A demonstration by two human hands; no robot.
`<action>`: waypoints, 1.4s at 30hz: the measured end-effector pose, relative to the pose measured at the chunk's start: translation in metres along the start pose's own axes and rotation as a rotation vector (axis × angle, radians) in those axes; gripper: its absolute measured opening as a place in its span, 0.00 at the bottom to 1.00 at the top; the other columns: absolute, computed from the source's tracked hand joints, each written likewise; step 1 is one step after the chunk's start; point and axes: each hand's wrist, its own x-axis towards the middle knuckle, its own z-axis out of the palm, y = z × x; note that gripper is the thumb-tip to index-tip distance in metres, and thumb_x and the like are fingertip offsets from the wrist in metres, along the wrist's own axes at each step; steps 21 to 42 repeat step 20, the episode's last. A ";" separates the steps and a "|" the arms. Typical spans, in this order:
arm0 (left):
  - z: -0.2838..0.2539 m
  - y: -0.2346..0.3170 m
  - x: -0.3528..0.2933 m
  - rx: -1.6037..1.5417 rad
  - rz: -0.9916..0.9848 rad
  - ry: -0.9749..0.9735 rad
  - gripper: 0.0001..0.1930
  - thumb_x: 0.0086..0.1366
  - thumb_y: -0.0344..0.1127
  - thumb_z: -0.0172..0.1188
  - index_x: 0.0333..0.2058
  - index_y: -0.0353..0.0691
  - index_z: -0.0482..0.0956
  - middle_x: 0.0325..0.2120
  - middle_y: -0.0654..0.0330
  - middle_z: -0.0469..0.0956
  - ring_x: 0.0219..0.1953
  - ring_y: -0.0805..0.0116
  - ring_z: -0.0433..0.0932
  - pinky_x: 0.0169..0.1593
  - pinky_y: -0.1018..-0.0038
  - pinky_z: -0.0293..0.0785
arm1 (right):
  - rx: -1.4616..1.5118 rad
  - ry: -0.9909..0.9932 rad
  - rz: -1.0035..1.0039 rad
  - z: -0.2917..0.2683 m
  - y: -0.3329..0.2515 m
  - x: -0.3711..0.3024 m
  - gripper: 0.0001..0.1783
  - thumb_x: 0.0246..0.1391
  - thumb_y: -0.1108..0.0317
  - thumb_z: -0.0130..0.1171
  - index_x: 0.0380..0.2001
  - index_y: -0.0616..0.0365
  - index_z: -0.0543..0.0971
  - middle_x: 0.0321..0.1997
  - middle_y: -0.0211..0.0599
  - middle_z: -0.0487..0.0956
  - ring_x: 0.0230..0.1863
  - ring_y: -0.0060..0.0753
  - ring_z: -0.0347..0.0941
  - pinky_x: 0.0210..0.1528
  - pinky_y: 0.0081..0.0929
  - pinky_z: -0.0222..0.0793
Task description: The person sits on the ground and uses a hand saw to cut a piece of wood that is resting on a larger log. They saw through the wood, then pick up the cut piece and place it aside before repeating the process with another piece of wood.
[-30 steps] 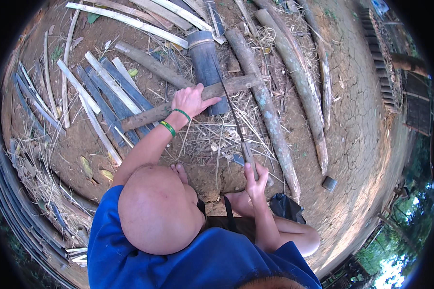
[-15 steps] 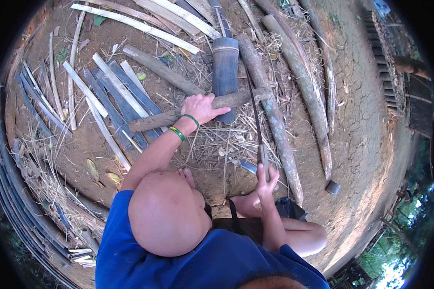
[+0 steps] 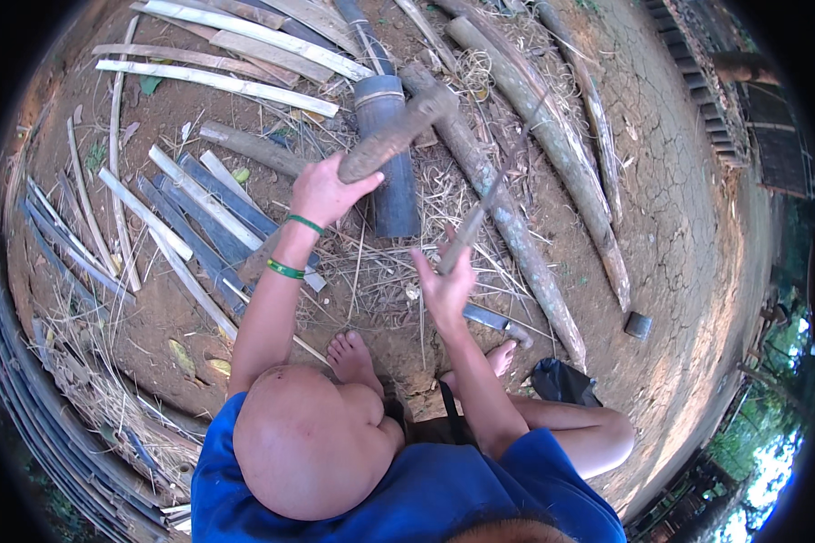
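My left hand (image 3: 328, 195) is closed round a thick wooden stick (image 3: 385, 143), lifted and slanting toward the far right. Beneath the stick lies a dark bamboo section (image 3: 397, 204) with a pale ring near its far end. My right hand (image 3: 447, 282) holds the wooden handle of a long, thin-bladed knife (image 3: 501, 181), its blade tilted away to the right. The thumb and some fingers stand apart, so the grip looks loose. On the ground beside that wrist rests a second knife (image 3: 486, 316) with a short blade.
Split bamboo strips (image 3: 213, 204) are strewn at the left, with more pale slats (image 3: 244, 86) at the far left. Several logs (image 3: 525, 253) run along the right. Dry straw litters the soil ahead of my feet. A small dark block (image 3: 638, 325) sits at the right.
The stick has come up off the bamboo and tilted, its near end swinging in my left hand. My right hand has moved up and left, turning the knife's blade to the right. The view has shifted.
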 end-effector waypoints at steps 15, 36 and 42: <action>0.025 -0.001 -0.034 0.080 0.053 0.102 0.41 0.54 0.72 0.65 0.45 0.36 0.71 0.26 0.44 0.82 0.35 0.36 0.83 0.37 0.49 0.78 | -0.150 -0.366 -0.038 0.042 0.021 0.017 0.31 0.51 0.54 0.73 0.45 0.67 0.72 0.37 0.58 0.81 0.35 0.58 0.81 0.38 0.46 0.79; 0.065 -0.026 -0.052 0.235 0.088 0.117 0.37 0.57 0.72 0.63 0.47 0.43 0.70 0.43 0.38 0.79 0.35 0.35 0.82 0.35 0.50 0.80 | 0.178 -0.158 0.027 -0.017 -0.006 0.023 0.13 0.64 0.64 0.63 0.45 0.63 0.79 0.24 0.33 0.81 0.18 0.23 0.75 0.22 0.20 0.75; 0.065 -0.026 -0.052 0.235 0.088 0.117 0.37 0.57 0.72 0.63 0.47 0.43 0.70 0.43 0.38 0.79 0.35 0.35 0.82 0.35 0.50 0.80 | 0.178 -0.158 0.027 -0.017 -0.006 0.023 0.13 0.64 0.64 0.63 0.45 0.63 0.79 0.24 0.33 0.81 0.18 0.23 0.75 0.22 0.20 0.75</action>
